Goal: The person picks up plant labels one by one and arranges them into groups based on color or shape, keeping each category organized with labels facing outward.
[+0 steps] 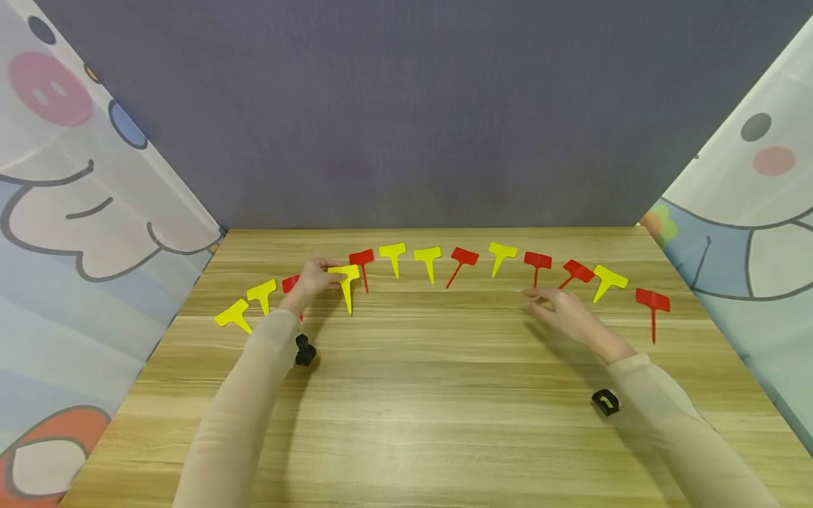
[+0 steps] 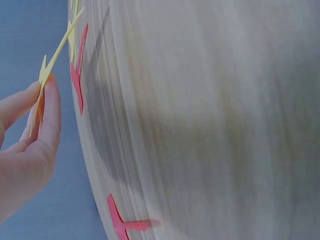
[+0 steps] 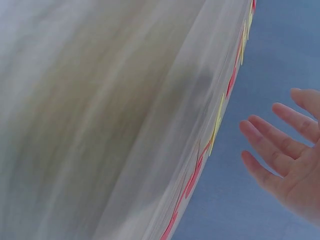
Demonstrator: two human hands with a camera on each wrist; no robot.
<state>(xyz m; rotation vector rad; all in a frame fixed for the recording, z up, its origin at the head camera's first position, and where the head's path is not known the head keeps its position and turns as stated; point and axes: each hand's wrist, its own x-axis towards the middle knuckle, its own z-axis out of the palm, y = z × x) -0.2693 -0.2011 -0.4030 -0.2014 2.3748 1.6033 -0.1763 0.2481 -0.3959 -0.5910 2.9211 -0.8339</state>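
My left hand (image 1: pixel 312 279) pinches a yellow T-shaped plant label (image 1: pixel 347 282) between thumb and fingers, raised above the table with its pointed stem downward. In the left wrist view the held label (image 2: pixel 59 50) appears edge-on, and a red T-shaped plant label (image 2: pixel 77 85) lies on the table beyond the fingers. My right hand (image 1: pixel 567 316) hovers over the table with nothing in it, close to a red label (image 1: pixel 538 260) and another red label (image 1: pixel 578 270). The right wrist view shows its fingers (image 3: pixel 277 150) spread and relaxed. My left forearm partly covers one red label (image 1: pixel 290 283).
Yellow and red labels lie in an arc along the back of the wooden table (image 1: pixel 432 395), from a yellow label (image 1: pixel 233 312) at left to a red label (image 1: pixel 653 300) at right. A grey panel (image 1: pixel 432 127) rises behind. Printed curtains (image 1: pixel 95 233) hang at both sides.
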